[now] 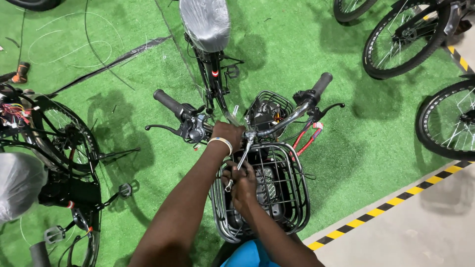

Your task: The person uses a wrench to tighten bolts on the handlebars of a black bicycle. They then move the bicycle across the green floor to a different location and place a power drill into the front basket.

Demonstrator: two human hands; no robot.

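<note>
Two hands work on a bike. Right hand (241, 182) fingers curl tight around a silver wrench (241, 159), just above the black wire basket (297, 198). Left hand (226, 133) grips the handlebar (287, 118) middle, farther away. Green floor mat (356, 128) lies underneath.

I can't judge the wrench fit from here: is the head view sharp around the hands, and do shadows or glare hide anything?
Head view: sharp at the centre, the wrench in the right hand clear against the basket; left hand on the handlebar well lit; soft shadows fall on the green mat; mild glare on the wrapped saddle; edges bowed by the wide lens.
</note>
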